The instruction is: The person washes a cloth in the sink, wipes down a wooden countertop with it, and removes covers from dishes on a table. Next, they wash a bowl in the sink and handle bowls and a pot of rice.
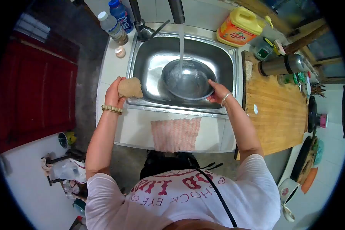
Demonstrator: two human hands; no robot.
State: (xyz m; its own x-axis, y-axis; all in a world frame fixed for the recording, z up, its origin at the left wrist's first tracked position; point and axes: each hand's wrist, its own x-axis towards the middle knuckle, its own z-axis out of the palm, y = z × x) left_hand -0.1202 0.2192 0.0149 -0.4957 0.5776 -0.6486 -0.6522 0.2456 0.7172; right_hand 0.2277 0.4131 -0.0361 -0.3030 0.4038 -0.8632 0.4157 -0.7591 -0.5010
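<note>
My left hand (114, 93) is closed on a tan scrubbing cloth (130, 88) at the sink's left rim. With my right hand (218, 93) I grip the right edge of a round metal bowl (195, 89), which is tilted inside the steel sink (149, 57). A stream of water (181, 46) falls from the dark faucet (176, 11) into the bowl. Some of my right fingers are hidden behind the bowl's rim.
A pink striped cloth (176, 134) lies on the counter before the sink. Behind stand a yellow jug (239, 28) and two bottles, one blue-capped (120, 15). On the right, a wooden board (274, 111) holds a steel thermos (281, 65).
</note>
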